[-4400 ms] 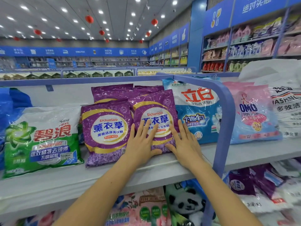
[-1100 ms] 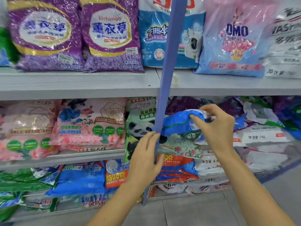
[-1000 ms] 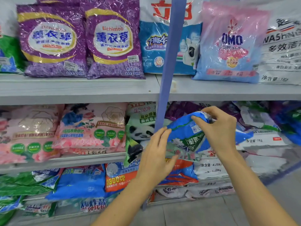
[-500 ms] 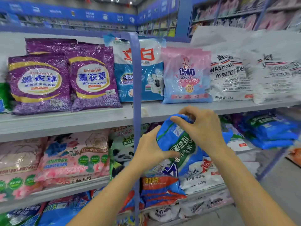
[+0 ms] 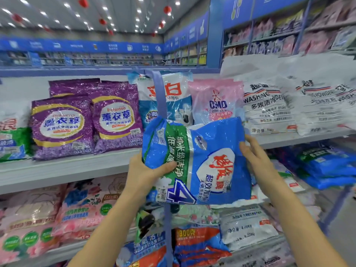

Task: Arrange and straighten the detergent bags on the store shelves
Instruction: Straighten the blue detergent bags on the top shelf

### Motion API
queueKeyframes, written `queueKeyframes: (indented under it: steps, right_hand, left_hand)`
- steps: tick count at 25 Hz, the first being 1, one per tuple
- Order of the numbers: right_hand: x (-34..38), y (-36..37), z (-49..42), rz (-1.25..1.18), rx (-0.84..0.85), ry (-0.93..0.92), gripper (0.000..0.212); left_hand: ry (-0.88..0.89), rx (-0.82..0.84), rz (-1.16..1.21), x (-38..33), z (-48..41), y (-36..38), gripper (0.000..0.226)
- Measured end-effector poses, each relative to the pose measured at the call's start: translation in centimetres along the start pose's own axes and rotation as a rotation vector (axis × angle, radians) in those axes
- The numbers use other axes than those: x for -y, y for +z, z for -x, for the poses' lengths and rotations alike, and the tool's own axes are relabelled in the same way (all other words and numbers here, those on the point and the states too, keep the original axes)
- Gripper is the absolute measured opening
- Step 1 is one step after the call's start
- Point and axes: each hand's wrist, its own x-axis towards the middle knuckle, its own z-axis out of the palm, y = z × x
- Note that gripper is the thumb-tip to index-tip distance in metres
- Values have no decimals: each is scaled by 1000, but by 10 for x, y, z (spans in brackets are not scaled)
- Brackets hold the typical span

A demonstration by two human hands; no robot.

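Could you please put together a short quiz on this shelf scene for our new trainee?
1. True or false: the blue bag lies on the top shelf.
2. Which bag stands directly to the right of the purple bags? A) pink OMO bag B) blue-and-white bag C) green bag
3. How many hands hold the blue bag?
Key: 1 false, it is held up in front of the shelves. 2 B. 3 two, the left hand and the right hand.
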Motion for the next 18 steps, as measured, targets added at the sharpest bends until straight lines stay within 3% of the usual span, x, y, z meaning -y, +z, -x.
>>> queueKeyframes:
  steps: [3,7,11,16,18]
  right_hand:
    - [8,28,-12,-138,-33,59,12]
    - [57,75,-39,33,-138,-311,15]
    - [126,142,-65,315,87,-572,22]
    - [176,218,-110,617,219,-692,30]
    - [184,240,-127,660,235,-707,33]
  left_hand:
    - [43,-69,78,-10,-7,-22,37]
    - [-19,-184,251,-1,-15,-52,46]
    - [-55,-272,414,4,-28,-89,33]
    - [-7,-378,357,-1,-40,-142,58]
    - [-33,-410,426,-7,-48,-165,27]
